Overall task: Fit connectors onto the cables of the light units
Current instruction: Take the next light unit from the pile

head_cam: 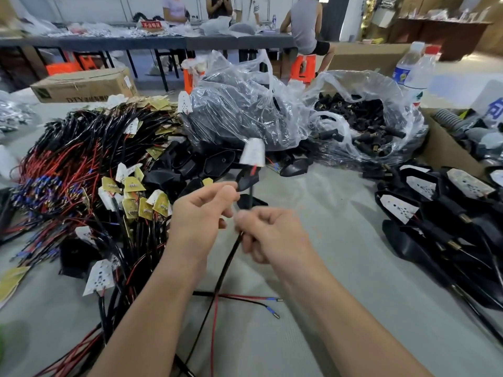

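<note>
"Cable (227,263) first: where does it lie?"

"It's the black one in the middle of the gray tabletop (326,202). It rises from the near edge into the right hand (268,232). A red wire (215,322) runs beside it low down. Just right of the cable, two loose wires with blue tips (272,306) lie flat."

"How do the hands hold?"

"The right hand is blurred, but its fingers (253,248) are curled round the cable. The left hand (200,213) is just left of the cable's upper end. Its thumb and forefinger pinch the near tip of the light unit (246,180), a black shell with a white board above it."

"And to the sides?"

"Left of the cable there's a heap of wires (68,164), red and black, with white and yellow boards on their ends. Right of it, well apart, lie finished units (424,210), black shells with white boards in them."

"Further back?"

"Beyond the cable are loose black shells, then two clear bags. The big bag (239,110), straight behind, holds more black parts. The open bag right of it holds the small black connectors (364,126). A water bottle (413,69) stands behind that one, and a cardboard box (84,85) sits far off to the left. Farthest from the cable, people (306,25) stand and sit at a long table."
</note>
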Available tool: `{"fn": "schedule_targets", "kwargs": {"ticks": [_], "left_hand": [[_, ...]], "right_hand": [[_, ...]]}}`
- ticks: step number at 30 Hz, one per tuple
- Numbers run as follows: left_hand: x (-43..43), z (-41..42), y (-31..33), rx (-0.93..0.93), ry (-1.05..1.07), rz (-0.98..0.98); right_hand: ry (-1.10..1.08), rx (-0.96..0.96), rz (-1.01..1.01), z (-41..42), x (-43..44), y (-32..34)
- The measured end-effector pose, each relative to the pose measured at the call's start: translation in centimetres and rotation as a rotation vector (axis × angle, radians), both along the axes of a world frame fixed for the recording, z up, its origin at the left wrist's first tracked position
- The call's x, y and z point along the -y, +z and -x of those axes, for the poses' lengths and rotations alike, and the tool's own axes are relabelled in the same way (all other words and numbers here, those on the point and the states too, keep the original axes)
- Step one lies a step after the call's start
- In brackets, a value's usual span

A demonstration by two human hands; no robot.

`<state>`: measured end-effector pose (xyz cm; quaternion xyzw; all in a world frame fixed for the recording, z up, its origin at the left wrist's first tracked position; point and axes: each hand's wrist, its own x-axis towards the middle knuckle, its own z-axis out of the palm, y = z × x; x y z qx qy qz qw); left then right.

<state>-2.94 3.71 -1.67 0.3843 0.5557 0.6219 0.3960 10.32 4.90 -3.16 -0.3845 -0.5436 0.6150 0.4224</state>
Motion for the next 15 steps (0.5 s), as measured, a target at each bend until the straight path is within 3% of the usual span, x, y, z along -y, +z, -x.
{"fn": "schedule_targets", "kwargs": {"ticks": [3, 6, 8, 10, 15], "left_hand": [[0.5, 0.3, -0.4, -0.022, -0.392, 0.176], [1.2, -0.1, -0.7, -0.179, -0.763, 0.282], [1.0, -0.4, -0.9, -0.177, -0.737, 0.303], [0.6, -0.7, -1.4, -0.181, -0.576, 0.296], [0.0, -1.9, -2.2, -0.247, -0.386, 0.211]], "right_hand": [[-0.263, -0.185, 0.022, -2.0, -2.1, 0.7], [-0.473, -0.177, -0.016, -4.5, -3.9, 1.0], [-0.551, -0.178, -0.01, -5.6, -4.6, 0.9], [-0.524, -0.186, 0.01, -6.0, -4.8, 0.5], [-0.161, 0.083, -0.064, -4.1, -3.3, -0.3]]}}
